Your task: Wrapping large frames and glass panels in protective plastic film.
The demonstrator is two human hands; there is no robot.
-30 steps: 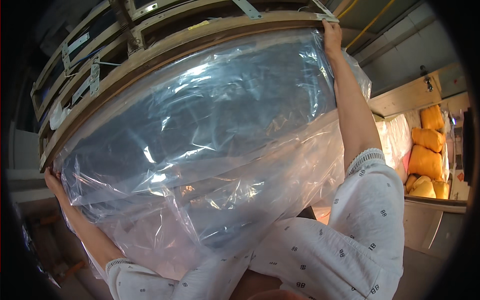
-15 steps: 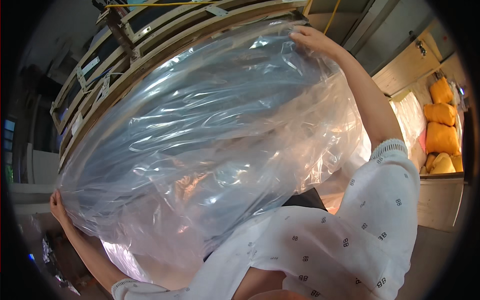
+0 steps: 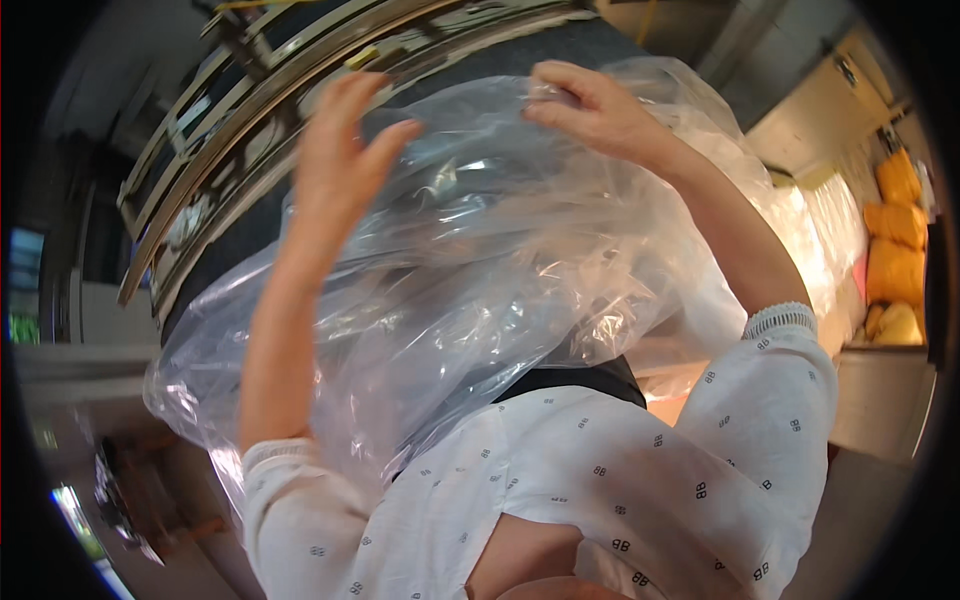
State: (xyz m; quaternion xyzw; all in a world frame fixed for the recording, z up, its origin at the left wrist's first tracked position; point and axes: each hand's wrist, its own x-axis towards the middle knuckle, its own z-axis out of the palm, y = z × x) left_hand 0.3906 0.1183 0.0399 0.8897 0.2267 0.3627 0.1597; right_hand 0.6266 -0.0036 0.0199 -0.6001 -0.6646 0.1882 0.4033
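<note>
A large clear plastic sheet (image 3: pixel 480 270) hangs crumpled in front of me, draped over a dark flat surface (image 3: pixel 560 50). My right hand (image 3: pixel 590 105) pinches the sheet's upper edge near the top of the view. My left hand (image 3: pixel 340 150) is raised beside it with fingers spread, just off the plastic and holding nothing. Both forearms reach up out of white patterned sleeves (image 3: pixel 600 480).
A stack of wooden-framed panels (image 3: pixel 250 130) leans across the upper left. Orange-yellow bags (image 3: pixel 895 250) are piled at the far right beside a pale counter (image 3: pixel 880 400). A dim floor area with clutter lies at the lower left (image 3: pixel 130 490).
My left hand has let go of the sheet's lower left corner and swung up toward the right hand. The sheet, stretched wide before, has collapsed into loose folds.
</note>
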